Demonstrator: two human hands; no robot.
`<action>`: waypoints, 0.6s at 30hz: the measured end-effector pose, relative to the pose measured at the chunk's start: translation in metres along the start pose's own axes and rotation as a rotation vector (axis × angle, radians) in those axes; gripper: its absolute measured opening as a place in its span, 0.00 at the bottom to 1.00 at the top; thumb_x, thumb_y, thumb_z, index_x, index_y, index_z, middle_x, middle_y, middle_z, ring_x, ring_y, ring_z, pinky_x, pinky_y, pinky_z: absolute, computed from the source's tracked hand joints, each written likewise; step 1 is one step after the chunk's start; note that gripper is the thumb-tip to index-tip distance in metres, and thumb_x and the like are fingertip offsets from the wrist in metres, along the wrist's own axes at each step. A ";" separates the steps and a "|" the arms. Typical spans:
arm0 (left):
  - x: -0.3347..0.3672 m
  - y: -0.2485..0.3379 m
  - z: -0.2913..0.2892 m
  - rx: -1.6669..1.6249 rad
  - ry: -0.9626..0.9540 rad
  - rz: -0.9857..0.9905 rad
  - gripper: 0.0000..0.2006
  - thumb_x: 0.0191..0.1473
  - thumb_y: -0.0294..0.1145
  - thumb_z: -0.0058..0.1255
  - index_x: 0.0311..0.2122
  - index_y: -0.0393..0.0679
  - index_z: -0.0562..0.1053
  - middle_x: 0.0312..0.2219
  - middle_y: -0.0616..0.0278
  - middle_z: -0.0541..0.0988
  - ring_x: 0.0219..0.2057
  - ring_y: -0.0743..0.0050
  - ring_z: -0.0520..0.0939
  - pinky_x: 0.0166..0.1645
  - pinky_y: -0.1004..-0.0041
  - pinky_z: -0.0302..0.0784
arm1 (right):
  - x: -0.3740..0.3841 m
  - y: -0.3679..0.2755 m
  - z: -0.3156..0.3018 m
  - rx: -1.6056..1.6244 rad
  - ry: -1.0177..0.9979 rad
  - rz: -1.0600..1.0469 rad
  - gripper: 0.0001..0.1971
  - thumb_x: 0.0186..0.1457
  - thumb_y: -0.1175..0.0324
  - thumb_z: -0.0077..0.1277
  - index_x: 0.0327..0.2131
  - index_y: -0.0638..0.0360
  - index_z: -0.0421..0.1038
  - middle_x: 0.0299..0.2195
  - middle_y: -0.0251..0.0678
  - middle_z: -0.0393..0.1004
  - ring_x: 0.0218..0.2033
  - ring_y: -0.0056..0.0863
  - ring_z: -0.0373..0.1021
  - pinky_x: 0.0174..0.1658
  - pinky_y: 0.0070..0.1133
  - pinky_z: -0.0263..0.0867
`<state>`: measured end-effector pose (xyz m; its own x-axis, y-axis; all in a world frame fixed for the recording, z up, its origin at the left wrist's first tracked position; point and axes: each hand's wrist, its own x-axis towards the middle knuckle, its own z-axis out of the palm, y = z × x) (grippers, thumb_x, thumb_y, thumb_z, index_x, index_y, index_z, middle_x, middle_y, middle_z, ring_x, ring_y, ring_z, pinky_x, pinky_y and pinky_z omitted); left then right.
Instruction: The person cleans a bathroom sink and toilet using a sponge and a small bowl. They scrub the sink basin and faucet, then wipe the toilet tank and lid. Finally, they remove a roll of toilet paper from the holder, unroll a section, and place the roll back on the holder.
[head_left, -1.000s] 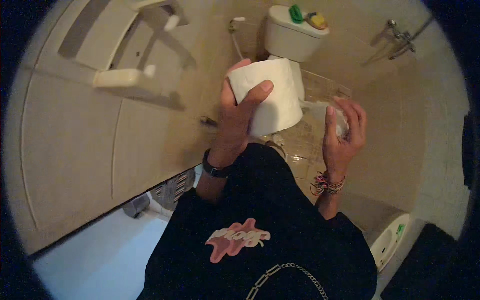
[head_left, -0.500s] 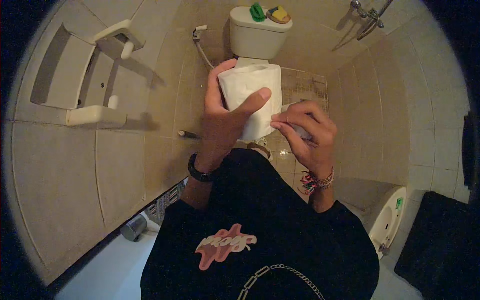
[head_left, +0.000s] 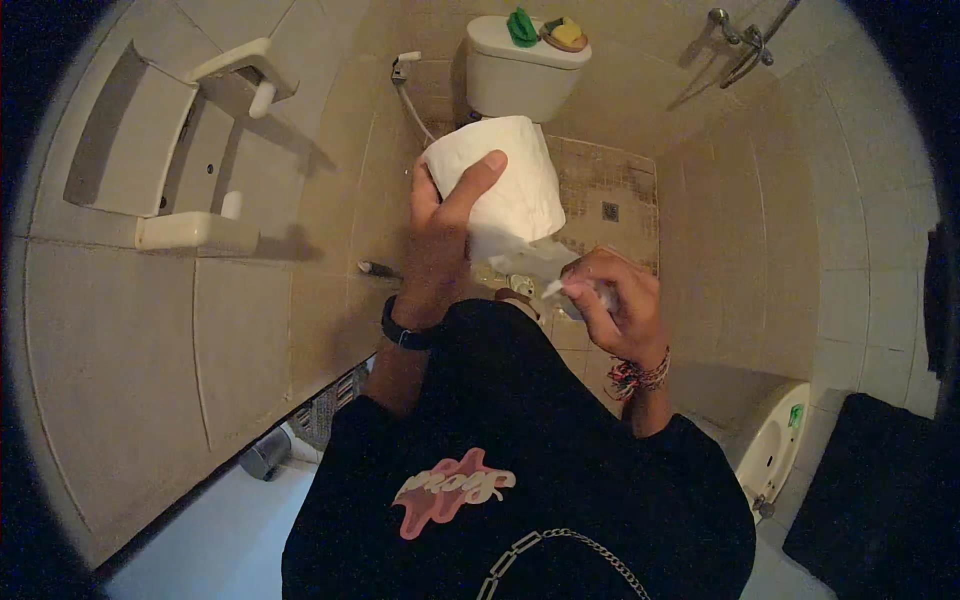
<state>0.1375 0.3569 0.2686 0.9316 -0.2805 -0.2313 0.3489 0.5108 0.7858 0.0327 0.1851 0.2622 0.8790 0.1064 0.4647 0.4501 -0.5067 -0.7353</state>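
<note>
A white toilet paper roll (head_left: 520,185) is gripped in my left hand (head_left: 440,225), with the thumb across its near side and the fingers behind it. Below and right of the roll, my right hand (head_left: 628,305) pinches a thin, whitish strip of toilet paper (head_left: 540,261) between thumb and fingertips. The strip spans the gap toward the roll's lower edge; whether it is still joined there I cannot tell. More pale, crumpled material shows inside the curled right fingers, too blurred to name.
On the left wall is a roll holder (head_left: 195,233) with two arms and no roll. A toilet cistern (head_left: 525,75) stands ahead, with a green item (head_left: 521,28) and a dish holding a yellow sponge (head_left: 566,33) on top. A washbasin (head_left: 772,440) is at the right.
My right hand has moved down, away from the roll's lower edge, drawing the thin strip with it. The roll has tilted in my left hand.
</note>
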 end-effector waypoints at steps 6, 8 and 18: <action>0.007 -0.016 -0.003 0.010 0.033 0.107 0.32 0.44 0.35 0.60 0.50 0.38 0.56 0.42 0.53 0.68 0.39 0.67 0.75 0.42 0.70 0.73 | 0.016 -0.025 0.015 0.035 0.221 0.250 0.15 0.44 0.70 0.60 0.37 0.59 0.71 0.26 0.38 0.74 0.26 0.29 0.71 0.30 0.22 0.67; 0.001 -0.014 0.006 0.089 0.098 0.174 0.34 0.43 0.34 0.61 0.51 0.38 0.54 0.42 0.53 0.67 0.40 0.67 0.74 0.43 0.70 0.73 | 0.023 -0.030 0.026 -0.030 0.284 0.204 0.15 0.42 0.70 0.61 0.36 0.58 0.72 0.25 0.37 0.73 0.26 0.28 0.70 0.30 0.21 0.66; -0.003 -0.022 0.009 -0.090 0.217 0.273 0.36 0.42 0.35 0.60 0.53 0.39 0.53 0.42 0.53 0.67 0.42 0.68 0.71 0.45 0.71 0.69 | 0.014 -0.022 0.041 -0.196 0.284 -0.160 0.09 0.37 0.75 0.62 0.27 0.54 0.77 0.23 0.33 0.70 0.24 0.25 0.69 0.27 0.20 0.66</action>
<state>0.1261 0.3389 0.2570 0.9884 0.0501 -0.1436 0.0827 0.6154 0.7839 0.0410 0.2332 0.2647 0.7091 -0.0301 0.7045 0.5153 -0.6599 -0.5468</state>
